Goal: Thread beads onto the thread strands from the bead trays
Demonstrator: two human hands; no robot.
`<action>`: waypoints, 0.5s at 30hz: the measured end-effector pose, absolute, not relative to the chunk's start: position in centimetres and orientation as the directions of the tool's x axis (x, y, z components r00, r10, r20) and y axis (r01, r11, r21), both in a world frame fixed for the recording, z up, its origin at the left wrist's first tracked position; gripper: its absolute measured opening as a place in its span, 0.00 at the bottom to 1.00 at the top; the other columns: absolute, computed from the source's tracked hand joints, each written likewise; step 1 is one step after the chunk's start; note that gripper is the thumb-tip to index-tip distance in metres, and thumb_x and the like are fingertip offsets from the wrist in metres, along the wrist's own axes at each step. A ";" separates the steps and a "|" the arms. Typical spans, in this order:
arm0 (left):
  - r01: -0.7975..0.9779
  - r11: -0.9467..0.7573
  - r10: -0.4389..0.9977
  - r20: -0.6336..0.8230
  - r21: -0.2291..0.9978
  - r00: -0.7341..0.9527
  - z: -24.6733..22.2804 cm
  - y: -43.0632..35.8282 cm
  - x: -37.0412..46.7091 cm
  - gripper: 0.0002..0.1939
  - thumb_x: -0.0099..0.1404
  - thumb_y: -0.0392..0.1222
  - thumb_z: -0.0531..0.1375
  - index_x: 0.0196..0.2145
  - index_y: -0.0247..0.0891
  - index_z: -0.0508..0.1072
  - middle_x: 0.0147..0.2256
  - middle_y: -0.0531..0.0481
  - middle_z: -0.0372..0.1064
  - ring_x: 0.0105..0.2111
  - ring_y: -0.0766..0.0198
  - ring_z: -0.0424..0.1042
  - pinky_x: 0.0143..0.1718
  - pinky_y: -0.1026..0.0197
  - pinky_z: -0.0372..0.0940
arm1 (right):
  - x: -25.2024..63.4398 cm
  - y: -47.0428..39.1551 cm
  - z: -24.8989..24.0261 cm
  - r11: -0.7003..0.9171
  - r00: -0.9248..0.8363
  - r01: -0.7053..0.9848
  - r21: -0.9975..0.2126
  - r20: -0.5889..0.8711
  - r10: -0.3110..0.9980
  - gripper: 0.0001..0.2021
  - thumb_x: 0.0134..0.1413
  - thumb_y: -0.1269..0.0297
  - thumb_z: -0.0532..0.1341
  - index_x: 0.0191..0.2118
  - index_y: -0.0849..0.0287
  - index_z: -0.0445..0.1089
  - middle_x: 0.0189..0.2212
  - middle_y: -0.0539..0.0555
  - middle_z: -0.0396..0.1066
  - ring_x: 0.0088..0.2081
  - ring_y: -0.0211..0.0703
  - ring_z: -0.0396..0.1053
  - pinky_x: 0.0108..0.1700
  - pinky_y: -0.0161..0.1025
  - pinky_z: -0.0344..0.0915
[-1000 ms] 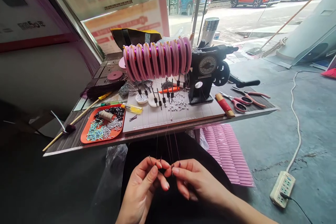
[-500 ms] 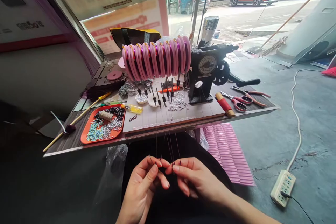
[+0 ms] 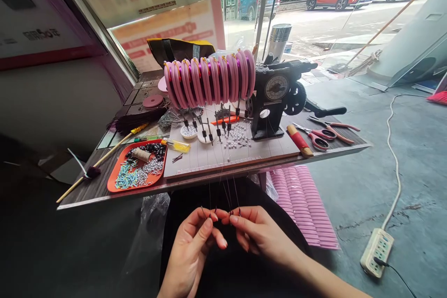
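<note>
Over my lap, just in front of the table edge, my two hands are close together. My left hand (image 3: 197, 240) pinches thin dark lines between thumb and forefinger, with small dark bits at the fingertips. My right hand (image 3: 253, 228) pinches more of these thin lines (image 3: 236, 192), its thumb against its forefinger. The lines run up over the table edge toward a row of pink spools (image 3: 209, 79) on a black hand-cranked winding machine (image 3: 274, 95). Several black float stops (image 3: 219, 132) hang on lines below the spools. What exactly the fingertips grip is too small to make out.
An orange tray (image 3: 111, 179) of beads and small parts sits at the table's left. Scissors (image 3: 319, 142), pliers (image 3: 338, 132) and a red-wrapped stick (image 3: 300, 142) lie at the right. Pink spools in plastic (image 3: 303, 205) lie beneath. A power strip (image 3: 377, 251) rests on the floor.
My hands have shifted slightly; the left fingertips have moved a little to the right, closer to the right hand's. Both keep their pinch on the lines.
</note>
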State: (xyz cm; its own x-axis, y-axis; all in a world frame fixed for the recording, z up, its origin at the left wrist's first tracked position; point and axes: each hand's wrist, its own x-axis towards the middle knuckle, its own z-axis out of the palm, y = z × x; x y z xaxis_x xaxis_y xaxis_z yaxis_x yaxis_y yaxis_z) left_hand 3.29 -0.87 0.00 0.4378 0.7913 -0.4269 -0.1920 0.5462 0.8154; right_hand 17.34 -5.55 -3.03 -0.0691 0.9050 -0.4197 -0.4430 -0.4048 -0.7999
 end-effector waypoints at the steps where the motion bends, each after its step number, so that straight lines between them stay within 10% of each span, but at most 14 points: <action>1: -0.179 0.530 0.804 -0.425 0.829 0.416 -0.2 -0.8 3.6 0.06 0.53 0.40 0.65 0.27 0.36 0.74 0.33 0.50 0.74 0.20 0.73 0.66 0.29 0.66 0.64 | 17.5 -5.2 -3.5 -0.390 -0.040 -0.420 -0.819 -0.413 0.910 0.24 0.44 0.45 0.60 0.33 0.67 0.69 0.10 0.43 0.56 0.12 0.27 0.45 0.16 0.30 0.38; 9: -0.032 0.462 0.826 -0.417 0.886 0.379 -1.7 -0.3 5.1 0.12 0.52 0.45 0.64 0.31 0.34 0.74 0.19 0.50 0.72 0.17 0.70 0.66 0.23 0.67 0.61 | 18.8 -4.8 -5.2 -0.213 0.326 -0.062 -0.975 -0.222 0.919 0.19 0.53 0.55 0.57 0.47 0.62 0.62 0.18 0.44 0.54 0.23 0.36 0.53 0.25 0.34 0.50; 15: 0.059 0.366 0.817 -0.351 0.929 0.459 -4.0 -1.5 4.0 0.32 0.51 0.51 0.64 0.51 0.35 0.61 0.15 0.53 0.70 0.10 0.67 0.64 0.14 0.68 0.56 | 18.0 -4.8 -3.9 -0.207 0.086 -0.234 -0.950 -0.233 0.969 0.16 0.54 0.51 0.56 0.38 0.61 0.65 0.19 0.45 0.53 0.22 0.34 0.50 0.23 0.33 0.45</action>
State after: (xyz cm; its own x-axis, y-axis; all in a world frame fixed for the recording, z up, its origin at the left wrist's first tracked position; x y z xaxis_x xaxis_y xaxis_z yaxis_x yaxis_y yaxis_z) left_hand 4.02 -1.46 -4.02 0.4586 0.8165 -0.3508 0.0595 0.3656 0.9289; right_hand 18.03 -4.76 -3.91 0.0859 0.9688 -0.2325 -0.2338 -0.2073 -0.9499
